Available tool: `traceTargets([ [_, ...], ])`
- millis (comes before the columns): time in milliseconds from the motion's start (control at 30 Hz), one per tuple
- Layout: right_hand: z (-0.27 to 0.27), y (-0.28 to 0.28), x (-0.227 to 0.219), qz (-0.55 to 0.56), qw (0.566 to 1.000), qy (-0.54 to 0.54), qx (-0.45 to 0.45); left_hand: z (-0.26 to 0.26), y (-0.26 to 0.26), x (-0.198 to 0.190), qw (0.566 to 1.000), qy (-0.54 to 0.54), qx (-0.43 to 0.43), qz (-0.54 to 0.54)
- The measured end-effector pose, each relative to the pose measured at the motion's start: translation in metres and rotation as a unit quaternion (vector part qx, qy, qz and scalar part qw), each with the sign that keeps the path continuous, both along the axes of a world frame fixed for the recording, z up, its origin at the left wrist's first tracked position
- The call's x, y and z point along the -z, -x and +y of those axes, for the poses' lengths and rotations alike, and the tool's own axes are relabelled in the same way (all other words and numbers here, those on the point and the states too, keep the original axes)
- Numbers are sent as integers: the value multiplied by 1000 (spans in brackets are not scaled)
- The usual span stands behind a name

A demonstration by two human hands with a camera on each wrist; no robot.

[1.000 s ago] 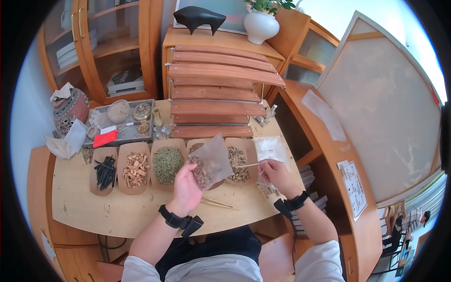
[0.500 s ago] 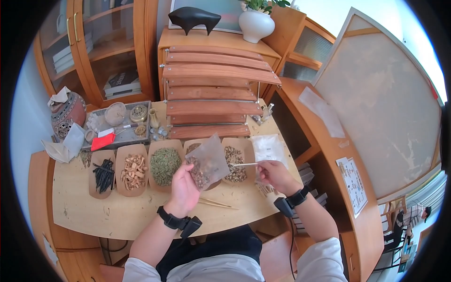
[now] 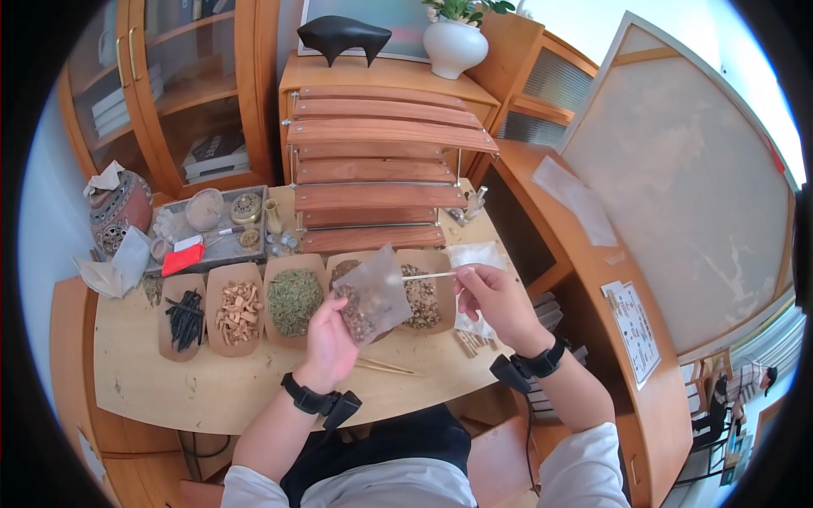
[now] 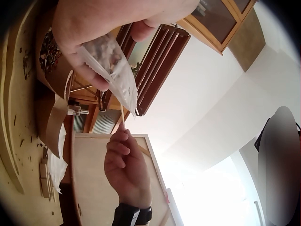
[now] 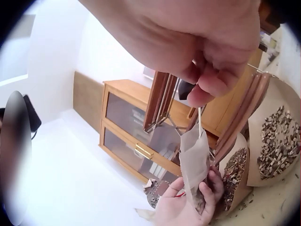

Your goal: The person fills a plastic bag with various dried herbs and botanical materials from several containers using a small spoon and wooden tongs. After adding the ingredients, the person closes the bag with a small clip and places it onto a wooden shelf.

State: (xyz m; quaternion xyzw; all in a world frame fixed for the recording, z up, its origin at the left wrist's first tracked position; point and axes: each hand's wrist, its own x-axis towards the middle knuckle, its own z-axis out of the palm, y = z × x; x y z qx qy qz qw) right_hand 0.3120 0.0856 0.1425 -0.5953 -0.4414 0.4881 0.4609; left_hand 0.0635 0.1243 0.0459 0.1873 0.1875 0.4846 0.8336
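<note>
Pale wood of the bench (image 3: 254, 381) bore a row of paper trays (image 3: 230, 273). Above them, the left hand (image 3: 330, 347) pinched the filled lower end of a translucent bag (image 3: 373, 296), its long axis slanting up and away to the right. Nearer the bag's upper edge, the right hand (image 3: 500, 309) held a thin stick (image 3: 430, 276) between closely pinched fingers, roughly level, tip at that edge. Half a second earlier, the stick had lain lower, over the rightmost tray.

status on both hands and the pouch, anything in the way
Left hand grips part-filled pouch. Right hand pinches thin stick, far end at pouch's mouth. Nothing visibly blocking.
</note>
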Motion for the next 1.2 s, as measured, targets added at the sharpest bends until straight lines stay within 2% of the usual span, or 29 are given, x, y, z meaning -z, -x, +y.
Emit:
traceTargets([
  [133, -1, -20, 11, -52, 996, -46, 49, -2, 2, -3, 1000, 9, -4, -4],
  [267, -3, -55, 50, -160, 986, 6, 39, -3, 1, -8, 1000, 8, -16, -3],
  [367, -9, -58, 65, -210, 977, 32, 15, -2, 0, -4, 1000, 19, -24, -2],
  [600, -2, -47, 84, -27, 991, 133, -8, -1, -1, -4, 1000, 16, -19, -2],
  [933, 2, -55, 84, 118, 980, 161, 13, 0, 1, -2, 1000, 14, -17, -1],
  [1033, 4, -57, 71, 125, 983, 131, 15, 0, 1, -1, 1000, 17, -17, 0],
  [1200, 10, -44, 20, 132, 988, 77, 16, -2, -1, -4, 1000, 13, -17, 7],
])
